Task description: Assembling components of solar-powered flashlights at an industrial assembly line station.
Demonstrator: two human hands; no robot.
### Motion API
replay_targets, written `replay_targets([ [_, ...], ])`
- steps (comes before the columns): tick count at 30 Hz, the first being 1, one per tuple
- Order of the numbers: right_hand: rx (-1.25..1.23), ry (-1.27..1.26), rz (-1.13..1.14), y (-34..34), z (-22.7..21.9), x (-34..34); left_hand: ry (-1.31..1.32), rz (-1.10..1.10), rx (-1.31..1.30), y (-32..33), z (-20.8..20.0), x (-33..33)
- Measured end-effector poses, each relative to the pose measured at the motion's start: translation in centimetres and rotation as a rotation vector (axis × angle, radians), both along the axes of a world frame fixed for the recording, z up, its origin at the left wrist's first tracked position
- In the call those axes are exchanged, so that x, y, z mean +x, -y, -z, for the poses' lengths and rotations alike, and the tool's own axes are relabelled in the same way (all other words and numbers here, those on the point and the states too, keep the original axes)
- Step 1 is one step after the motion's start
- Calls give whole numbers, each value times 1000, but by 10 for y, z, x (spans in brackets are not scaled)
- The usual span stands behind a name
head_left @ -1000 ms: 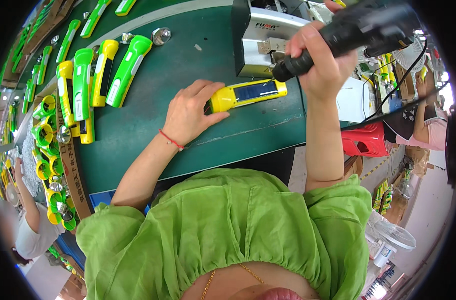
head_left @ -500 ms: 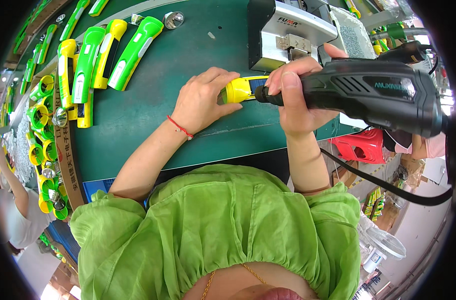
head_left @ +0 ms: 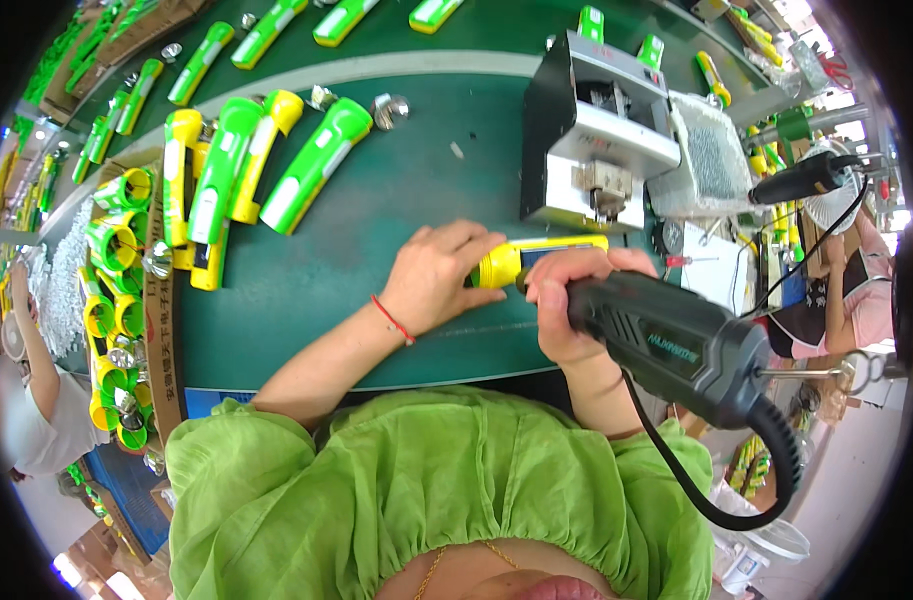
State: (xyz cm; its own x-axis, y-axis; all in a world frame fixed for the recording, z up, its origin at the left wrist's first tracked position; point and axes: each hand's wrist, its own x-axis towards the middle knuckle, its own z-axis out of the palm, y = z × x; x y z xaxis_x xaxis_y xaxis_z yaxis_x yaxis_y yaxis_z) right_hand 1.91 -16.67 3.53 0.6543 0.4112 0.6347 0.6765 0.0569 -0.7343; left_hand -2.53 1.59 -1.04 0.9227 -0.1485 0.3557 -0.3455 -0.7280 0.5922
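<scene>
My left hand is closed around the head end of a yellow flashlight, which lies sideways on the green bench. A black electric screwdriver is gripped by my right hand, its rear end slanting down and right. The screwdriver's nose is at the flashlight's body; my fingers partly cover that spot, so whether the bit touches a screw cannot be made out. Green and yellow flashlights lie in a group to the left, beside a small silver reflector.
A metal press-like machine stands at the back right, with a white foam box of small parts beside it. A red screwdriver lies nearby. At left, a cardboard box holds green and yellow rings. Co-workers sit at both sides.
The whole view has shifted, so bench things appear lower and further right. The electric screwdriver's rear end has swung down toward me. Both hands keep their holds.
</scene>
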Motion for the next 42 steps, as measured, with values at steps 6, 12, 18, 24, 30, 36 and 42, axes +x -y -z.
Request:
replay_targets([
  [6,305,-152,-60,-3,14,-14,5,15,23,0,-6,-6],
  [12,232,-57,327,-20,13,-2,75,4,126,17,-6,3],
  [18,553,-147,72,14,-61,8,-153,-56,-70,-42,-35,-25],
  [24,519,-177,179,41,-59,-2,-495,-268,-739,-91,-39,-47],
  [30,402,-224,215,35,-38,-7,-438,-285,-756,-95,-39,-37],
  [36,405,-320,177,29,-31,7,-389,-287,-687,-90,-34,-15],
  [42,422,-277,88,16,-29,23,47,-300,-86,-89,-28,-1],
])
